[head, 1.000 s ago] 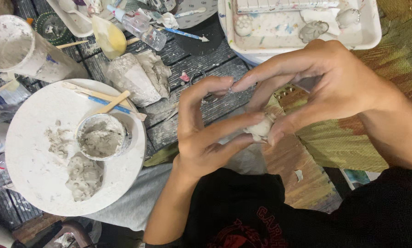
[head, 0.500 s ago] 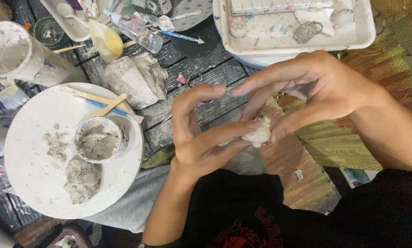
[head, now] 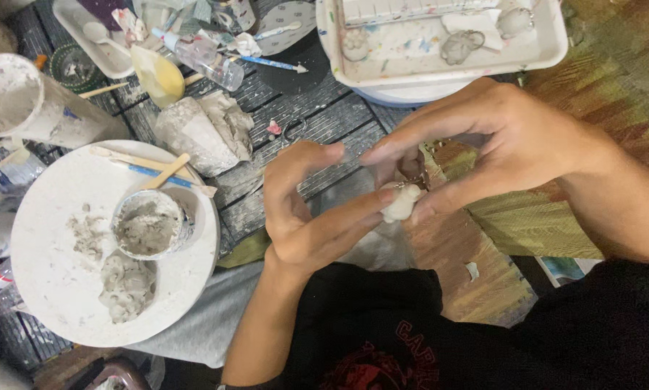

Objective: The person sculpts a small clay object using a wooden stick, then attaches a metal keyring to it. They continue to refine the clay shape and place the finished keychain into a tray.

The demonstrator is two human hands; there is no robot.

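Note:
A small white clay figure (head: 401,204) is pinched between both hands at the middle of the view. My left hand (head: 310,217) supports it from below-left with the fingertips, the thumb curled above. My right hand (head: 498,144) reaches in from the right, thumb and fingers closed on the figure's right side and top. A dark metal ring, like a key ring, shows just above the figure under my right fingers. Much of the figure is hidden by the fingers.
A round white plate (head: 50,289) at the left holds a small cup of grey clay (head: 149,225), clay lumps and wooden sticks. A white tray (head: 548,50) with small clay pieces sits at the top. A bucket (head: 21,101), a wrapped clay lump (head: 201,130) and bottles crowd the top left.
Both hands have stayed closed on the clay figure; the fingers shifted slightly around it and the view moved a little.

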